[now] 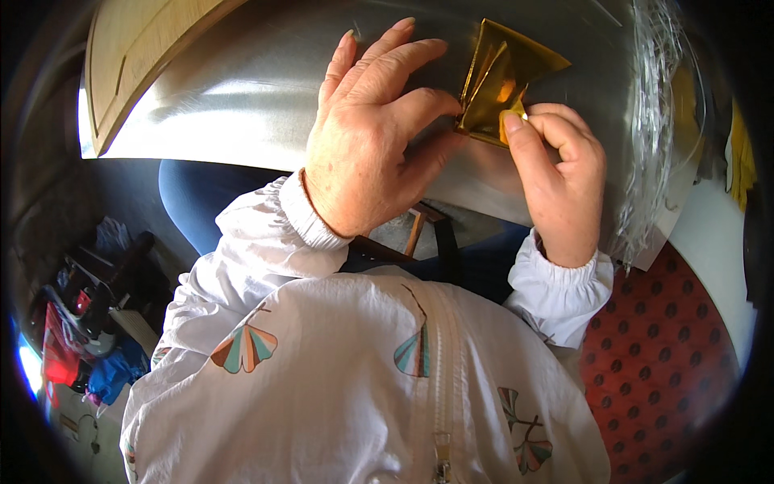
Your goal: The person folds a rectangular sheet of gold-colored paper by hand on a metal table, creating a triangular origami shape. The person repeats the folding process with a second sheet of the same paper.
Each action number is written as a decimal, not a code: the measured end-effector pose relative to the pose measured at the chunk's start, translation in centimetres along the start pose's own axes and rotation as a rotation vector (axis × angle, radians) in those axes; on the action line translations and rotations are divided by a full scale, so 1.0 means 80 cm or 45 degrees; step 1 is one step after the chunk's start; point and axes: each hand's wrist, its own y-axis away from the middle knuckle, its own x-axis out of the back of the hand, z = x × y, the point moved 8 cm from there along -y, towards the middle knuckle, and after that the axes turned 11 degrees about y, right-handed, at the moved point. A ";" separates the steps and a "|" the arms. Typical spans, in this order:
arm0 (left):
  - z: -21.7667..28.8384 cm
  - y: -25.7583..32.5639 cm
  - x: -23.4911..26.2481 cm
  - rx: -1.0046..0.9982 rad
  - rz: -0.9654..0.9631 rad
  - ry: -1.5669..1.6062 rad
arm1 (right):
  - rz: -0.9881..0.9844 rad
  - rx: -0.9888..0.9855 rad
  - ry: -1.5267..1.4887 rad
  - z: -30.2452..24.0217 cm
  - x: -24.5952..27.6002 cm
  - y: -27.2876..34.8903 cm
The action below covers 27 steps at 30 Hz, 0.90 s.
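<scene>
A piece of shiny gold foil paper (493, 97), folded with pointed corners and upright creases, is held just above the metal tabletop (242, 105). My left hand (367, 133) pinches its lower left corner between thumb and index finger, while the other fingers stretch out over the metal. On the opposite side, my right hand (564, 169) grips a lower corner between the thumb and curled index finger. A small crumpled flap of the foil pokes up by the right thumb. The inside of the folds is partly hidden.
A bundle of clear plastic strips (651, 121) lies along the right of the tabletop. A wooden board (149, 60) stands at the far left. Red dotted fabric (661, 355) is at the lower right, and bags (113, 371) and dark objects sit on the floor at left.
</scene>
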 end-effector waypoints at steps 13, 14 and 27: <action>0.029 0.011 -0.014 -0.285 -0.069 -0.138 | -0.048 -0.053 0.086 -0.002 -0.004 -0.006; 0.034 0.011 -0.021 -0.372 -0.110 -0.248 | -0.068 -0.083 0.088 0.000 -0.005 -0.007; 0.025 0.008 -0.046 -0.137 -0.321 -0.316 | -0.094 -0.051 0.126 -0.006 -0.005 -0.014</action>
